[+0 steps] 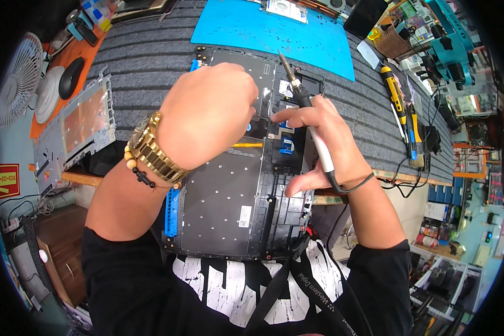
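A dark laptop top case (224, 207) lies on the bench edge against my body, its inner side with metal plate, screw points and black plastic frame facing up. My left hand (210, 115) is closed over its upper part. The fingertips are turned under, so anything in them is hidden. In my right hand (333, 134) a soldering iron (321, 151) with a white-and-black handle rests between thumb and fingers, tip pointing up and away. My right fingertips reach over the black frame, near a small blue piece (287, 145). A blue strip (171, 213) runs along the case's left side.
A blue mat (274, 33) covers the far part of the grey striped bench cloth (151, 50). Left are another laptop panel (78, 129), a mouse (71, 77) and a fan (18, 78). A yellow-black tool (393, 94) and cables lie right, near a teal microscope (448, 45).
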Demonstrator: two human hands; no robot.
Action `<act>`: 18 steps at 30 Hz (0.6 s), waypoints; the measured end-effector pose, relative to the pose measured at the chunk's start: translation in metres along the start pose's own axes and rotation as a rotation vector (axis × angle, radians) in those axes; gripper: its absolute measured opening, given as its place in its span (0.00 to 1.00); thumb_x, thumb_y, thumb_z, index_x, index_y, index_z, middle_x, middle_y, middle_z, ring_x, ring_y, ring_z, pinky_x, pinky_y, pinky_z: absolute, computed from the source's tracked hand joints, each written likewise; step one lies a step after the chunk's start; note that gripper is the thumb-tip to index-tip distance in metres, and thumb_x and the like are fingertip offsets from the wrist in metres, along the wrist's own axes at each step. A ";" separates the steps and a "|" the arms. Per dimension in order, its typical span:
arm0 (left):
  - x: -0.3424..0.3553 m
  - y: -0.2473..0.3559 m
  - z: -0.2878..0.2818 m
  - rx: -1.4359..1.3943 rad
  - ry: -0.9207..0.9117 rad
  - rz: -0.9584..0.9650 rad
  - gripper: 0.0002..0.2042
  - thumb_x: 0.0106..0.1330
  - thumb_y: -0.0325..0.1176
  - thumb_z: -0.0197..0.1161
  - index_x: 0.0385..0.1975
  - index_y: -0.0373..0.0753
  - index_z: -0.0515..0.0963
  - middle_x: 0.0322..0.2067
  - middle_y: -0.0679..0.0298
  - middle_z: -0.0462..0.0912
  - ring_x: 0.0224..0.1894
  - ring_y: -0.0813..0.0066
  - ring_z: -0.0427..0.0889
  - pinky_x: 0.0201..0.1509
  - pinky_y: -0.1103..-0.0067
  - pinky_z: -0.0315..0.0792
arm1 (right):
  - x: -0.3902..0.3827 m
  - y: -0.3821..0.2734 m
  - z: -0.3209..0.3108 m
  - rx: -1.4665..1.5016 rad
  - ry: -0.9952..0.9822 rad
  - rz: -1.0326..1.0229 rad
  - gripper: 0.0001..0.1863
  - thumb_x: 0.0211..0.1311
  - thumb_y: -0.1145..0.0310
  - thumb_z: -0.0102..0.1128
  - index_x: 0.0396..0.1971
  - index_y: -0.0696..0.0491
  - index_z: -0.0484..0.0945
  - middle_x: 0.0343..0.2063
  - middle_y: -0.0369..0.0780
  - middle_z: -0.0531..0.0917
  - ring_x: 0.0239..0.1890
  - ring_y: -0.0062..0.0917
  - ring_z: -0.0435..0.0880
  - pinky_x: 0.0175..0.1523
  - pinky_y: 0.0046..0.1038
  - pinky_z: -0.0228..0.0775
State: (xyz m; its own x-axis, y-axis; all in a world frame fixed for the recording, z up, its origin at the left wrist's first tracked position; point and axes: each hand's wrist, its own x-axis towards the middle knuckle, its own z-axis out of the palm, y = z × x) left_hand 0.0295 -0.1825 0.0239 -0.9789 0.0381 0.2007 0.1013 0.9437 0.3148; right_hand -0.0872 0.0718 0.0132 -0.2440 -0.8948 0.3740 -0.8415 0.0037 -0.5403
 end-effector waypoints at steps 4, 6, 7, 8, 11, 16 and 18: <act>-0.001 0.000 -0.001 0.004 0.008 0.003 0.07 0.68 0.32 0.74 0.31 0.36 0.90 0.37 0.56 0.87 0.43 0.48 0.89 0.48 0.57 0.83 | 0.005 -0.003 0.002 -0.037 -0.027 -0.048 0.55 0.32 0.30 0.90 0.56 0.54 0.83 0.49 0.40 0.88 0.46 0.40 0.80 0.57 0.41 0.70; 0.000 0.000 -0.001 0.004 -0.020 -0.012 0.06 0.67 0.32 0.73 0.31 0.37 0.90 0.37 0.55 0.87 0.43 0.47 0.89 0.48 0.57 0.83 | 0.006 -0.002 0.001 -0.049 -0.038 -0.038 0.54 0.31 0.30 0.90 0.55 0.53 0.83 0.49 0.40 0.88 0.45 0.40 0.80 0.56 0.40 0.70; 0.000 0.000 -0.001 0.003 -0.021 -0.011 0.06 0.67 0.32 0.73 0.31 0.37 0.90 0.37 0.55 0.87 0.43 0.47 0.89 0.48 0.57 0.83 | 0.007 -0.001 0.002 -0.049 -0.038 -0.037 0.54 0.31 0.30 0.90 0.55 0.53 0.83 0.49 0.40 0.88 0.45 0.40 0.80 0.56 0.40 0.70; 0.001 0.000 -0.001 0.005 -0.023 -0.010 0.06 0.67 0.32 0.73 0.31 0.37 0.90 0.37 0.55 0.87 0.43 0.47 0.89 0.48 0.56 0.83 | 0.008 0.001 0.005 -0.046 -0.038 -0.056 0.53 0.31 0.30 0.89 0.54 0.53 0.83 0.47 0.40 0.88 0.44 0.39 0.79 0.54 0.39 0.69; 0.001 0.000 -0.001 0.002 -0.026 -0.010 0.06 0.67 0.32 0.73 0.31 0.36 0.90 0.37 0.55 0.87 0.43 0.47 0.89 0.48 0.56 0.83 | 0.014 -0.005 0.004 -0.074 -0.062 -0.077 0.53 0.30 0.29 0.89 0.53 0.53 0.84 0.43 0.39 0.87 0.42 0.39 0.78 0.51 0.39 0.68; -0.001 -0.002 0.001 0.016 0.030 0.020 0.07 0.67 0.32 0.73 0.31 0.36 0.90 0.36 0.55 0.86 0.42 0.47 0.89 0.48 0.56 0.84 | 0.016 -0.004 -0.006 -0.127 -0.053 -0.118 0.53 0.30 0.27 0.87 0.51 0.53 0.85 0.36 0.39 0.84 0.39 0.37 0.76 0.48 0.38 0.65; 0.001 0.000 0.000 0.002 -0.008 -0.001 0.07 0.67 0.33 0.73 0.31 0.36 0.90 0.36 0.55 0.86 0.42 0.47 0.89 0.47 0.56 0.84 | 0.010 0.000 -0.006 -0.121 0.058 -0.137 0.54 0.30 0.25 0.87 0.51 0.55 0.84 0.38 0.39 0.85 0.37 0.36 0.75 0.47 0.38 0.65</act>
State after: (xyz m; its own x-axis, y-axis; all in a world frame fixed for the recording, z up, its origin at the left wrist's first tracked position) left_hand 0.0288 -0.1828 0.0243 -0.9803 0.0400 0.1933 0.1003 0.9443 0.3134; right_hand -0.0925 0.0654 0.0220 -0.1475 -0.8632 0.4828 -0.9196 -0.0600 -0.3883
